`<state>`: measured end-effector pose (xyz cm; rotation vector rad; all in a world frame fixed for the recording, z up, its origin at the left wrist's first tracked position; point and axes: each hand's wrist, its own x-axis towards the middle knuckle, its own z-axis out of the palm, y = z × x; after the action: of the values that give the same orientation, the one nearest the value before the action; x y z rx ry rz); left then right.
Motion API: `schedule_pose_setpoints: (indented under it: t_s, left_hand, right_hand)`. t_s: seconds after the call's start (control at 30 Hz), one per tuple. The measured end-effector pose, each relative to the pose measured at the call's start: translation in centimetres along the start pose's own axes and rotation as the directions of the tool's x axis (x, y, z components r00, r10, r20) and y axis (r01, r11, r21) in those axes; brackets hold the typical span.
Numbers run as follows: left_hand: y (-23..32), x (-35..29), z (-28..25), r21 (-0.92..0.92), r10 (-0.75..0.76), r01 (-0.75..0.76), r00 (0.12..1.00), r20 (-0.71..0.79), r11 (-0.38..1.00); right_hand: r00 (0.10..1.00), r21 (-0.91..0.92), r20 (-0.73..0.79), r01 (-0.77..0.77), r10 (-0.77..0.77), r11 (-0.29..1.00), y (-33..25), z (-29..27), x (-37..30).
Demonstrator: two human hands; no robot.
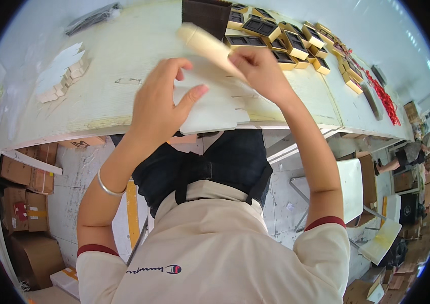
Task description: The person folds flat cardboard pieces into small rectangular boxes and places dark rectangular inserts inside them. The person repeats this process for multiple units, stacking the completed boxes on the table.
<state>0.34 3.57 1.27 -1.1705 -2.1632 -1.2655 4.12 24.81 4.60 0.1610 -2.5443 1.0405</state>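
Note:
My right hand point(261, 71) is closed on one end of a long cream card strip point(206, 46), which slants up to the left and is smeared by motion. The strip is too blurred to show whether it is folded. To its left, my left hand point(162, 104) is held with the thumb apart from the curved fingers and nothing between them. Below and between both hands, white flat card pieces point(212, 114) lie at the table's near edge. A dark brown box point(206, 20) stands beyond the strip's far end.
Several gold boxes with dark divided insides point(263, 28) crowd the table's point(106, 61) far right. Red ribbon point(383, 96) lies farther right. White folded card pieces point(63, 73) rest at the left, with dark flat strips point(92, 17) behind. A chair point(349, 187) and cardboard boxes point(27, 207) stand below.

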Motion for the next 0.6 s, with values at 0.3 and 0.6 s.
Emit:
schedule_pose_setpoints:
  t_s: [0.3, 0.6]
  left_hand:
    - [-2.0, 0.7, -0.1, -0.662, -0.491, 0.562, 0.81, 0.32, 0.496]
    - [-2.6, 5.0, -1.4, -0.005, -0.339, 0.62, 0.435, 0.834, 0.785]
  right_hand:
    - [0.779, -0.138, 0.071, 0.627, -0.623, 0.767, -4.8, 1.2, -5.8]
    - [0.694, -0.308, 0.149, 0.709, -0.704, 0.634, -0.7, 0.4, -8.0]
